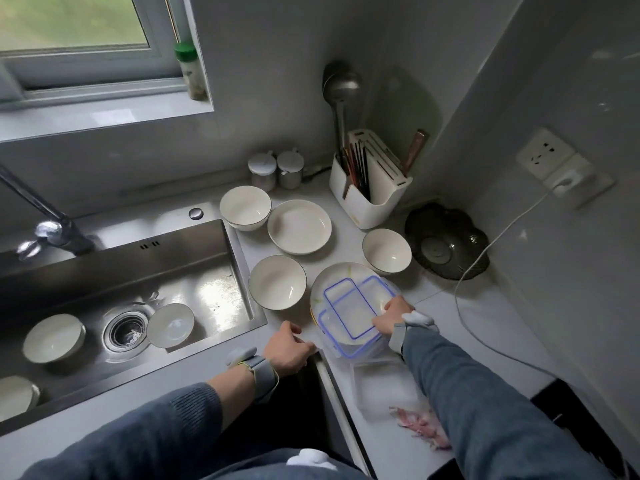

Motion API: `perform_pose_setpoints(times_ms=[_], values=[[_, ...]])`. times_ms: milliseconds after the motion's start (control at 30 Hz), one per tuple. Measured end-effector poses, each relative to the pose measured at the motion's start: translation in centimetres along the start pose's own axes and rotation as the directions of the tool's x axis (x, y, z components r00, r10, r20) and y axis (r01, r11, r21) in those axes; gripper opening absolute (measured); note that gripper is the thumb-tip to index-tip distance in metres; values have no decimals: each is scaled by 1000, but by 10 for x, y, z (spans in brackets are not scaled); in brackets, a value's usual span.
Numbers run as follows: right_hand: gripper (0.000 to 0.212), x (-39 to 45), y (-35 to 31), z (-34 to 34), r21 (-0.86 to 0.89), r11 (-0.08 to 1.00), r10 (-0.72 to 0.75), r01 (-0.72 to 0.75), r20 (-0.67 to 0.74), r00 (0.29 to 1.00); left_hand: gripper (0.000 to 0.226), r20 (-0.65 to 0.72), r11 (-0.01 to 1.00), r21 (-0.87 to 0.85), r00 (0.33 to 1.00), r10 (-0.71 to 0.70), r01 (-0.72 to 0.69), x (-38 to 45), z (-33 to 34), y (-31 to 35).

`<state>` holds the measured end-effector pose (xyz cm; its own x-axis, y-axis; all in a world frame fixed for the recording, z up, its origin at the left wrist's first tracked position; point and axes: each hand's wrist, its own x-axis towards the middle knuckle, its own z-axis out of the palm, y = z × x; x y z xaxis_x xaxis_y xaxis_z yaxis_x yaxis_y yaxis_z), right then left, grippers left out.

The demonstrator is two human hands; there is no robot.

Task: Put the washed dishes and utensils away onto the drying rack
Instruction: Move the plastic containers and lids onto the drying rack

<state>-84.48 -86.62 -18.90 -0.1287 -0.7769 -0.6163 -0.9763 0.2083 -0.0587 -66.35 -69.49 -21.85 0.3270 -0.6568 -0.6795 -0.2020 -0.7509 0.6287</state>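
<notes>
We see the right grip [393,315] pinching a blue-rimmed clear lid [349,308] over a plate [341,275] on the bench [450,306], its fingertips hidden under the lid's edge; the left grip [289,348] curls on the bench corner, holding nothing we can make out. Left of that grip, three bowls [53,337] sit in the sink [221,258], one cut off by the frame; beyond both grips stand more bowls [277,285].

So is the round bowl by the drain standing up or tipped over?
Tipped. The bowl leans on its side by the drain, its inside facing sideways.
</notes>
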Motion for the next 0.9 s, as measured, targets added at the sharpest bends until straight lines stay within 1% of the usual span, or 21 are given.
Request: perform_pose_setpoints(times_ms=[33,67,100,133,167,233,267,300,400,500,567,600,667,700,733,767,800,867,900], values=[[60,23,8,10,-2,1000,4,-4,21,1000,44,4,1000,6,1000,16,-16,-1,0,0],[49,44,14,19,35,999,-13,12,27,1000,44,6,999,15,999,32,-33,-1,0,0],[45,57,20,25,65,998,-21,18,46,999,44,5,999,20,999,43,-43,-1,0,1],[45,55,23,25,109,994,-17,11,56,998,43,9,998,28,999,54,-54,-1,-1,1],[40,47,24,24,216,976,-17,1,74,997,42,15,997,37,998,65,-65,-1,-1,2],[13,8,20,9,397,918,-47,19,60,997,40,21,996,45,997,76,-77,-2,-3,4],[6,-8,17,2,457,889,-50,17,60,997,39,23,996,48,997,80,-81,-2,-4,5],[7,-20,17,-5,513,858,-59,18,63,996,37,27,995,54,996,80,-81,-2,-4,4],[8,-26,26,-17,592,805,-88,33,64,994,27,68,994,57,994,88,-92,-4,-2,5],[20,-28,36,-28,672,739,-80,38,32,996,19,205,992,38,973,108,-118,-6,9,9],[29,-29,48,-34,691,719,-81,72,-19,997,24,316,990,65,943,102,-129,-10,18,15],[30,-30,56,-34,687,721,-85,88,-39,996,31,349,987,81,932,99,-136,-10,21,16],[22,-29,75,-34,672,731,-90,122,-83,993,54,368,988,84,925,93,-133,-12,26,19],[16,-25,83,-31,639,754,-99,152,-118,988,65,354,991,63,931,91,-121,-13,26,20],[15,-24,93,-29,596,781,-107,185,-163,981,71,337,993,43,937,90,-111,-14,27,22],[17,-24,102,-26,553,805,-116,213,-205,972,72,314,994,26,945,94,-108,-14,27,23],[15,-28,108,-24,517,823,-124,238,-245,962,67,283,994,20,954,99,-109,-15,26,24],[12,-42,114,-20,459,835,-161,303,-322,933,50,217,990,27,967,131,-141,-16,23,24],[16,-47,117,-16,440,831,-187,341,-356,916,43,193,987,35,970,150,-160,-16,23,22]])
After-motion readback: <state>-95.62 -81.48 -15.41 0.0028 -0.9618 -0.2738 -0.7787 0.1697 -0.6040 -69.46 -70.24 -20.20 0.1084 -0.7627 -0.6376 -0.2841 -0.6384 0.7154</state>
